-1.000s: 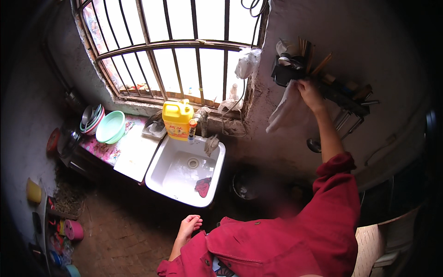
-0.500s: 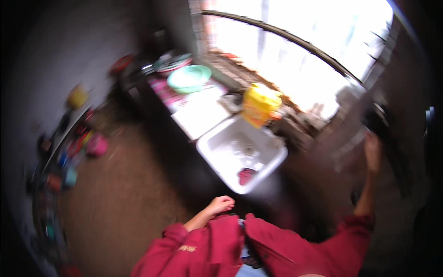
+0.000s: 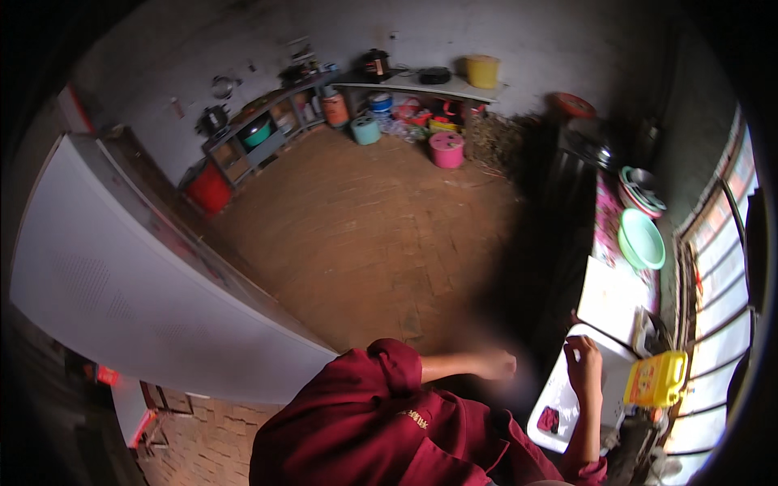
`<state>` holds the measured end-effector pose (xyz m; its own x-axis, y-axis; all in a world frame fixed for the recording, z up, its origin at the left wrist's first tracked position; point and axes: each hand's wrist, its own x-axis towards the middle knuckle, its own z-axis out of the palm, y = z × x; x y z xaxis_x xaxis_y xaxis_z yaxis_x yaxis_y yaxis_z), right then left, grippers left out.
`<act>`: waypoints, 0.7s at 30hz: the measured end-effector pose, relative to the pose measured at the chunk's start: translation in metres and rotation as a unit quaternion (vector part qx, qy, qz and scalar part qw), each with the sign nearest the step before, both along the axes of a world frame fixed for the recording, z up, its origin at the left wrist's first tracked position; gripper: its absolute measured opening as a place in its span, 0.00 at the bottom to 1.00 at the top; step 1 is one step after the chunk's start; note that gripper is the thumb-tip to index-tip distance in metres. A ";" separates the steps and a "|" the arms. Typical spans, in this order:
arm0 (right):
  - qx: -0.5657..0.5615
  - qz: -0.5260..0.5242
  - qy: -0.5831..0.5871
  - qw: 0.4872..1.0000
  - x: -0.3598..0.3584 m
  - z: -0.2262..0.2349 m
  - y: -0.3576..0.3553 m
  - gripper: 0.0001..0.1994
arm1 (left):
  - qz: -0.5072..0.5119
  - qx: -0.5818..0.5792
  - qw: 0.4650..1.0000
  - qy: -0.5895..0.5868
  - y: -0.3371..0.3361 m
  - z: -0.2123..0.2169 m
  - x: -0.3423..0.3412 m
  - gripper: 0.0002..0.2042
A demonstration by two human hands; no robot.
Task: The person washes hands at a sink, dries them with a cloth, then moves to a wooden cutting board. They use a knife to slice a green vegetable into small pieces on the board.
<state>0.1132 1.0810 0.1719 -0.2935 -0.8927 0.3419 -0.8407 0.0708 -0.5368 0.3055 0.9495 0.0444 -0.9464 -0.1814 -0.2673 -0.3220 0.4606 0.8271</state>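
Observation:
My right hand (image 3: 585, 364) hangs over the white sink (image 3: 536, 419), its fingers curled in and nothing visible in them. Smeared by motion, my left hand (image 3: 496, 364) is in front of my body, left of the sink; its fingers cannot be made out. A small dark red cloth (image 3: 549, 419) lies in the near end of the sink. On the sink's right side stands a yellow plastic jug (image 3: 658, 379). Beyond the sink a white board (image 3: 612, 298) lies on the counter, with a pale green basin (image 3: 641, 239) farther along.
A large white cabinet-like appliance (image 3: 138, 275) fills the left. Across the brown floor (image 3: 365, 219) are a pink stool (image 3: 446, 151), a teal stool (image 3: 365, 130) and a red bucket (image 3: 207, 188). A yellow bucket (image 3: 483, 71) sits on the far shelf. A barred window (image 3: 721, 300) is at the right.
My view has swung left, so the sink and window now sit at the right. My right hand has come in from far right to over the sink; my left has moved away from my body.

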 end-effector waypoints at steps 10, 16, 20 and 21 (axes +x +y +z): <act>0.025 0.398 -0.021 0.917 0.190 0.016 -0.286 0.09 | 0.321 0.196 0.900 0.220 -0.184 0.009 0.159 0.07; 0.113 0.319 -0.066 0.939 0.247 -0.018 -0.394 0.11 | 0.483 0.265 0.776 0.307 -0.294 0.030 0.266 0.09; 0.226 0.282 -0.147 0.921 0.249 -0.072 -0.454 0.12 | 0.532 0.190 0.772 0.292 -0.355 0.014 0.309 0.16; 0.258 0.280 -0.166 0.910 0.251 -0.076 -0.476 0.13 | 0.530 0.177 0.777 0.289 -0.370 0.009 0.314 0.17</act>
<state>0.3644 0.6052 0.0957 0.2462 -0.9505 -0.1893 -0.6193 -0.0041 -0.7851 0.6191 0.5797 0.0537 -0.2959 -0.9531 -0.0629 0.1075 -0.0987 0.9893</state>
